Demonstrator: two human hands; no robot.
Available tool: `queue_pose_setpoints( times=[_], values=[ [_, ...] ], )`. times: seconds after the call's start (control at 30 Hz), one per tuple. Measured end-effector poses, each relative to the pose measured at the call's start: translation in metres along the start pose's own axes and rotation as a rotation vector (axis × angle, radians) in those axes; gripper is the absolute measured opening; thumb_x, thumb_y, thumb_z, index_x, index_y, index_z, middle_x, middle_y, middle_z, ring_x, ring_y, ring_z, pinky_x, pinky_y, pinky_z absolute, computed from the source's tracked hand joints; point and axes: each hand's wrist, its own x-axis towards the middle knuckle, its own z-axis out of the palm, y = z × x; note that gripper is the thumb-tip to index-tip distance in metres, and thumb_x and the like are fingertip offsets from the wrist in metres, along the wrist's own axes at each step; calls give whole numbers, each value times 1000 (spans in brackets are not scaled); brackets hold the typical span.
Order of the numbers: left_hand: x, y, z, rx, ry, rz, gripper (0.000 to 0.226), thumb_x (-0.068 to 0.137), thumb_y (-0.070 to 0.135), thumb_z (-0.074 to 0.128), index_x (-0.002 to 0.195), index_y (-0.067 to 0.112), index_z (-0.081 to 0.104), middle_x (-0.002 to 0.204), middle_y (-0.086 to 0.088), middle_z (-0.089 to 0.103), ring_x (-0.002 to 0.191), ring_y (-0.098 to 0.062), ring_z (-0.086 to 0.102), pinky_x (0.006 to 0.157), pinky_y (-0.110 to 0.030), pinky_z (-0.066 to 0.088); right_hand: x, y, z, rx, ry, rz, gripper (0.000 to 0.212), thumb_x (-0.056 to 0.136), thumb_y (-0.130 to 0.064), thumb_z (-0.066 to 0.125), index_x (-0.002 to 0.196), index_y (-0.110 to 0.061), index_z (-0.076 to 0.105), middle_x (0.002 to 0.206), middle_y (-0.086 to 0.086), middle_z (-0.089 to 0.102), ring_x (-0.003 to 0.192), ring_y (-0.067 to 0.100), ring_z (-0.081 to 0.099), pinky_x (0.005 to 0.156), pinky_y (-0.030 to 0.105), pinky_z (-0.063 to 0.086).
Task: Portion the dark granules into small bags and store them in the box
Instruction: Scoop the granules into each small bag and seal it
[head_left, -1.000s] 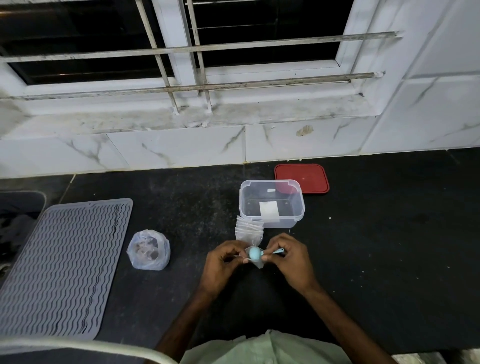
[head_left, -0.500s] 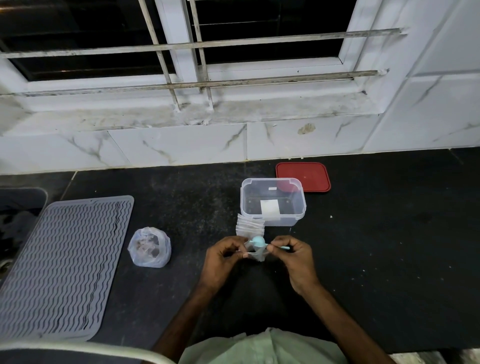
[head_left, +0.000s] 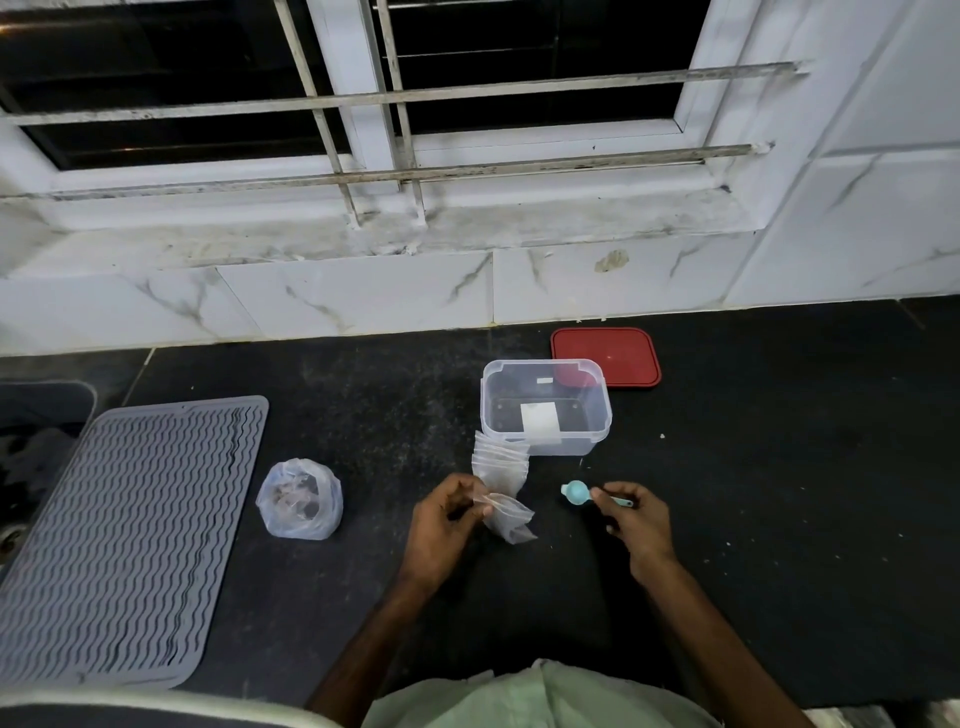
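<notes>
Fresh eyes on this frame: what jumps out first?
At centre, the left hand pinches a small clear bag while the right hand holds a teal scoop. Behind them stands an open clear box, its red lid lying behind it. A grey ribbed mat fills the left edge.

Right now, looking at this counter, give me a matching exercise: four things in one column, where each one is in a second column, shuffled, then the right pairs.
Things
1. small clear bag
2. blue scoop
3. red lid
4. grey ribbed mat

Places
A. flat on the counter, behind the clear box
B. pinched in the left hand
C. at the counter's far left
D. held by its handle in the right hand

Pairs: 1-B, 2-D, 3-A, 4-C
</notes>
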Motion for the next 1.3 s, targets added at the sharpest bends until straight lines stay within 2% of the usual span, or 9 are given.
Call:
queue_pose_setpoints(
  times=[0.17,0.27,0.37,0.47,0.57,0.7,0.83,0.97,1.3],
  values=[
    [3,2,3,-59,73,-2,30,85,1,71,107,19,60,106,-1,72,99,-14,70,92,-35,56,4,-3,-7,-636,182,-407,41,75,-28,83,108,-17,62,115,-1,58,111,21,54,94,36,45],
    [1,3,5,-124,121,2,30,86,4,70,109,21,59,106,-5,73,101,-16,70,88,-32,57,-20,-16,6,-647,113,-638,28,79,-30,79,102,-23,65,112,-7,57,105,13,52,92,30,43],
    [1,3,11,-220,222,0,28,86,2,70,105,18,59,99,-6,73,96,-18,71,79,-27,56,-50,-16,30,-418,-345,-498,11,82,-25,77,91,-25,70,97,-8,70,93,8,66,87,24,51],
    [1,6,14,-270,274,-1,25,86,-4,67,103,13,59,95,-7,72,91,-18,70,75,-26,57,-60,-8,42,-394,-531,-507,16,81,-22,78,93,-31,71,95,-10,74,90,4,69,83,20,53],
    [0,5,11,-298,203,-26,26,87,-1,67,107,13,59,97,-4,72,93,-19,70,72,-35,60,-53,-5,42,-329,-469,-509,15,84,-9,74,88,-23,75,87,-10,75,83,5,70,82,21,52],
    [5,4,2,-130,28,45,26,90,14,64,115,16,64,117,3,69,108,-13,65,89,-25,53,-45,-10,41,-349,-433,-501,9,82,-7,75,87,-15,76,84,-8,76,82,8,71,83,26,54],
    [19,13,-2,52,-41,23,19,85,34,69,97,20,75,99,3,74,96,-12,68,89,-28,52,-46,-15,45,-382,-499,-537,9,79,-4,77,84,-13,76,83,-3,76,80,13,72,80,30,57],
    [30,9,-5,189,27,38,14,84,18,76,73,26,71,79,4,65,74,-6,62,74,-29,51,-49,-12,46,-434,-509,-528,9,78,-8,79,80,-17,77,80,-7,76,77,8,71,77,26,56],
    [15,9,27,117,319,0,21,100,12,49,81,19,53,77,7,55,66,1,49,63,-14,41,-59,-1,48,-233,-372,-431,17,86,-4,71,73,-15,71,77,3,74,73,11,68,74,28,53]
  ],
)
